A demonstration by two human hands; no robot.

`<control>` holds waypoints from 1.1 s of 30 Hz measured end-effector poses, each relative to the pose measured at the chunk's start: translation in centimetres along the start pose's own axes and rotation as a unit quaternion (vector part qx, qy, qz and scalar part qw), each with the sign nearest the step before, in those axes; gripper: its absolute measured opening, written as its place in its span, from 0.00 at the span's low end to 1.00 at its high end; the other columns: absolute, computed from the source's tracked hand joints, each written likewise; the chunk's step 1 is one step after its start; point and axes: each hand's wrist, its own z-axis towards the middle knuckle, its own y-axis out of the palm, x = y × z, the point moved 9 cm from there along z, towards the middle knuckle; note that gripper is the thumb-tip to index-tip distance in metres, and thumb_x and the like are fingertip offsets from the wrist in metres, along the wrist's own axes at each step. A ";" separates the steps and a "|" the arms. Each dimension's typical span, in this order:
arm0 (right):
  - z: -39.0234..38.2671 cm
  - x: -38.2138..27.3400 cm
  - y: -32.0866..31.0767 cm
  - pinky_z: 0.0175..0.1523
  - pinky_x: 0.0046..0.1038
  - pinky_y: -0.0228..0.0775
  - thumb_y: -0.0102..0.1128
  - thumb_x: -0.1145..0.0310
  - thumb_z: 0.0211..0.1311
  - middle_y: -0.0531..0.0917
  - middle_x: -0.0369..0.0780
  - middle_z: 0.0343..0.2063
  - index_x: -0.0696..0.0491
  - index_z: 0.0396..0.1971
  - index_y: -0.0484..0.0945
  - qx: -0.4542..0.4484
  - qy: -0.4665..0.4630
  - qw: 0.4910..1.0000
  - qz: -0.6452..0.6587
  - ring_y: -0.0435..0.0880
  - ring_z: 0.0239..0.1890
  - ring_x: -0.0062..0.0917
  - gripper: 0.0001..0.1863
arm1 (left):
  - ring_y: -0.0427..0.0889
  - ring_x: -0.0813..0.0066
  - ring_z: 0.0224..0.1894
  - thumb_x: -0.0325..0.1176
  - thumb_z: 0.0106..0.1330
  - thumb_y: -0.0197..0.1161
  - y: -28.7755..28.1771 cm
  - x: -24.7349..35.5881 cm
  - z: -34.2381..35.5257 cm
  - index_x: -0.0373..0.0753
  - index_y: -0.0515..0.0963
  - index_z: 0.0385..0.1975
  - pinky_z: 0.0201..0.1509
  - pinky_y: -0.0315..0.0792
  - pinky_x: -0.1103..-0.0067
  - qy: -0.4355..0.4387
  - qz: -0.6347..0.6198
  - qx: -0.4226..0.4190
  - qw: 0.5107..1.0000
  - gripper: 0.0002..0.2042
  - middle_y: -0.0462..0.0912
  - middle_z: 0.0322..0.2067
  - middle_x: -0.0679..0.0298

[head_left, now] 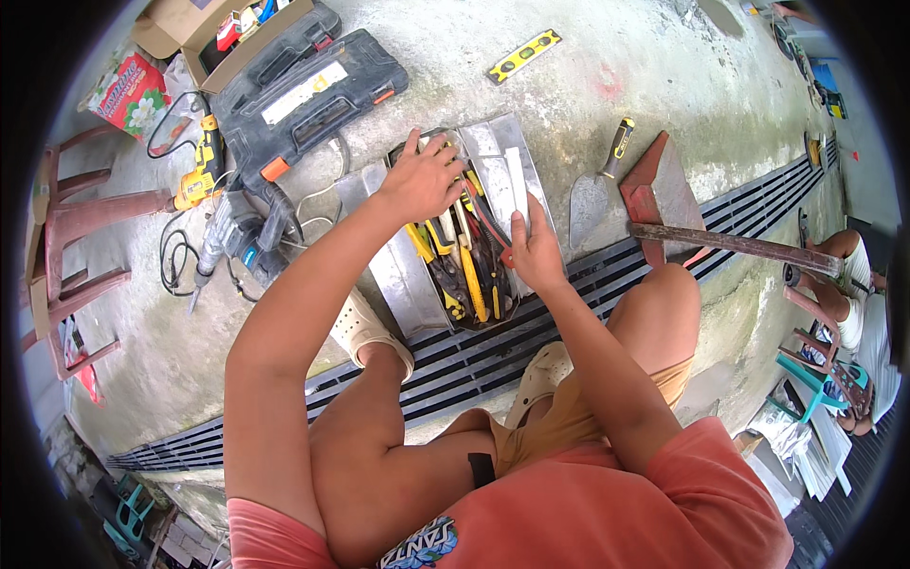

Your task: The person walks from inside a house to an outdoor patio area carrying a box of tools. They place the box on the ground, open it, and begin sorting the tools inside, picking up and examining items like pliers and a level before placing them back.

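The right hand's (537, 251) fingers are closed on the lower end of a white strip (518, 185), which points up and away from them. The left hand's (424, 177) fingers are partly spread, palm down; nothing shows in their grip, and whether they touch anything beneath is hidden.

Directly below the left fingers is the far end of a metal toolbox (387, 284), its two flaps folded out to either side; the right fingers are over its right flap. Between the two hands and nearer the body, a yellow tool (471, 284) lies among other hand tools in the box, and a red handle (507, 257) is just beside the right thumb.

Right of the right fingers, a trowel (586, 211) lies on the floor (455, 71), then a red blade (641, 185) with a wooden handle (735, 247). Beyond both hands is a yellow level (524, 57). Left of the left fingers are a grey drill (237, 237), a black case (332, 109) and, farther out, a yellow drill (201, 178).
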 end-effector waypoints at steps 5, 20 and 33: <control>0.1 3.6 -2.2 0.47 0.40 0.77 0.50 0.57 0.79 0.85 0.53 0.36 0.59 0.56 0.70 0.030 0.136 0.989 -0.045 0.87 0.40 0.45 0.20 | 0.66 0.57 0.71 0.49 0.72 0.53 0.3 0.9 2.3 0.39 0.78 0.55 0.75 0.50 0.43 0.016 0.064 -0.030 0.997 0.22 0.77 0.61 0.57; -5.1 4.2 1.1 0.37 0.38 0.76 0.57 0.61 0.75 0.87 0.46 0.29 0.58 0.41 0.76 0.026 0.220 0.975 0.030 0.88 0.30 0.37 0.14 | 0.66 0.53 0.71 0.59 0.74 0.47 1.5 -0.3 2.3 0.46 0.80 0.57 0.77 0.40 0.40 0.017 0.069 -0.105 0.992 0.27 0.76 0.61 0.54; 1.0 3.1 0.3 0.43 0.52 0.74 0.49 0.52 0.78 0.84 0.57 0.33 0.59 0.49 0.74 -0.039 0.165 0.981 -0.093 0.84 0.39 0.58 0.22 | 0.60 0.51 0.74 0.60 0.75 0.43 0.9 1.4 2.6 0.42 0.81 0.57 0.76 0.32 0.37 -0.010 0.101 -0.154 0.983 0.31 0.74 0.63 0.51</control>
